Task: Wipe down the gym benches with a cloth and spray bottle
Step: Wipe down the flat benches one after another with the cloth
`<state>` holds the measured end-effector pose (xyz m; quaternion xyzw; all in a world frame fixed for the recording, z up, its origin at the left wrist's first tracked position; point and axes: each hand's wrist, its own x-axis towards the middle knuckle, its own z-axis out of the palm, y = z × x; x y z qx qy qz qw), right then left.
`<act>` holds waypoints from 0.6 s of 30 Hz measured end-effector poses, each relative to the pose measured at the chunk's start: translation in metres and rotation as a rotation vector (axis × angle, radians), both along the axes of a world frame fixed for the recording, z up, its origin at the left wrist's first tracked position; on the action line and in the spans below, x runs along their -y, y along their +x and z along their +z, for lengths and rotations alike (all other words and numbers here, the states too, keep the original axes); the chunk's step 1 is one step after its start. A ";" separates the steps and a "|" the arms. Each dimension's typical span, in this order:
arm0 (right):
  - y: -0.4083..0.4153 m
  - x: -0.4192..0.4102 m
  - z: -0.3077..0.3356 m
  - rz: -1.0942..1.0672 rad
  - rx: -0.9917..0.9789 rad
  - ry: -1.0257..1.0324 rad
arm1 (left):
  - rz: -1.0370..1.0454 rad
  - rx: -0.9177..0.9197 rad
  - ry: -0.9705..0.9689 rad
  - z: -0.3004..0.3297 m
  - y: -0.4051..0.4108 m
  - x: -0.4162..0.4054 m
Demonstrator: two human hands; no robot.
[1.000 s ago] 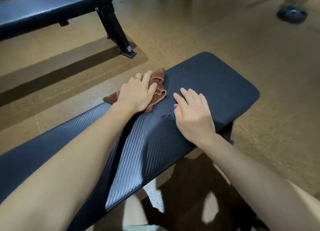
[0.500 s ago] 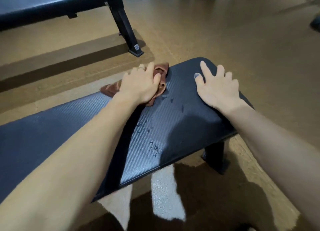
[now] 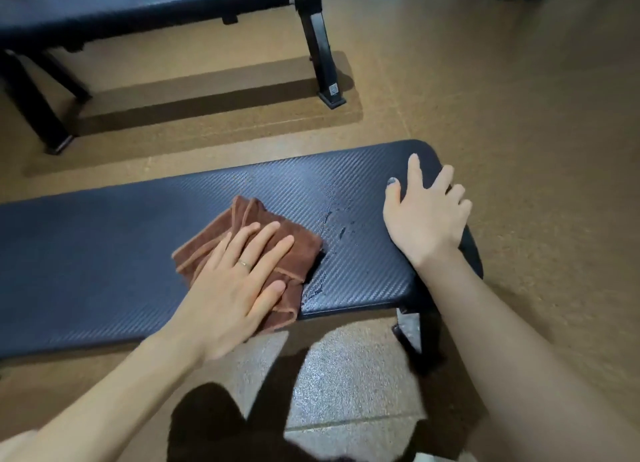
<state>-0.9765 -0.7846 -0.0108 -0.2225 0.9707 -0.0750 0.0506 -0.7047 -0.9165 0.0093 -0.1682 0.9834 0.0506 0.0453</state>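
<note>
Flat left hand [image 3: 232, 288] presses cloth [image 3: 277, 240] onto bench [image 3: 104, 253]; right hand [image 3: 426, 215], fingers spread, rests on bench end

Brown cork-like floor [image 3: 519, 80], second black bench [image 3: 156, 1] behind

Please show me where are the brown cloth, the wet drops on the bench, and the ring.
brown cloth [image 3: 294, 250]: head view, on its bare right part beside the fingers.
wet drops [image 3: 337, 221]: head view, on the droplets between cloth and right hand.
ring [image 3: 245, 263]: head view, on the band on a left-hand finger.
</note>
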 end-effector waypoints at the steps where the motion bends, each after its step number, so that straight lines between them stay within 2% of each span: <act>1: 0.000 0.000 0.001 0.001 0.001 0.005 | 0.007 0.012 -0.012 0.001 0.012 -0.009; 5: 0.001 -0.002 0.002 0.006 0.017 -0.010 | 0.049 0.047 -0.028 0.000 0.018 -0.029; 9: 0.003 -0.002 0.003 0.001 0.015 -0.046 | 0.111 0.042 -0.004 -0.002 -0.039 -0.033; 13: 0.003 -0.001 0.003 -0.018 0.004 -0.065 | 0.072 0.016 -0.019 -0.004 -0.088 -0.046; 18: -0.001 -0.003 0.000 -0.034 0.012 -0.063 | -0.067 -0.021 -0.011 -0.006 -0.060 -0.037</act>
